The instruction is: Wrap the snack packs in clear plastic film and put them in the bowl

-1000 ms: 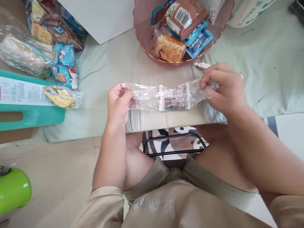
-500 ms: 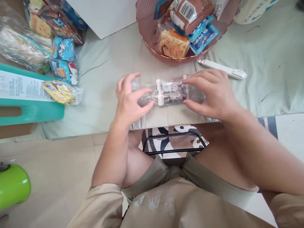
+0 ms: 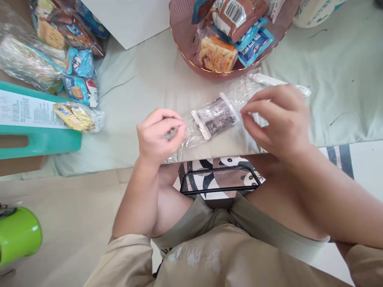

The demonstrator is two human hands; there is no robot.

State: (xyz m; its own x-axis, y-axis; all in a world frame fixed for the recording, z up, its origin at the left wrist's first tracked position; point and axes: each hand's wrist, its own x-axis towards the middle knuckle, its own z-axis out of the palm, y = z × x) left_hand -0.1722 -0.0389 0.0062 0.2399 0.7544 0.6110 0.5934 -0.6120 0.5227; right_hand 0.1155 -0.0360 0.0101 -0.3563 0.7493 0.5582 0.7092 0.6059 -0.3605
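A small packet (image 3: 216, 116) with white ends and a dark, printed middle lies tilted on the cloth between my hands. Clear plastic film (image 3: 191, 137) spreads under and around it. My left hand (image 3: 160, 135) pinches the film's left end, thumb against forefinger. On the other side, my right hand (image 3: 277, 119) has its thumb and fingertips closed on the film just right of the packet. Behind the right hand lies a slim white tool (image 3: 266, 79), partly covered by film and fingers.
A pink ribbed bowl (image 3: 187, 56) of wrapped snacks stands behind the packet. Left are bagged snacks (image 3: 79, 63), a yellow wrapped snack (image 3: 76, 115) and a teal box (image 3: 44, 139). A white panel (image 3: 131, 20) is at the back. A green bin (image 3: 20, 235) stands on the floor.
Both hands have gone from spread fingers to pinches on the film. The packet has turned, its right end now farther back, and the film is spread wider. The right hand moved slightly right.
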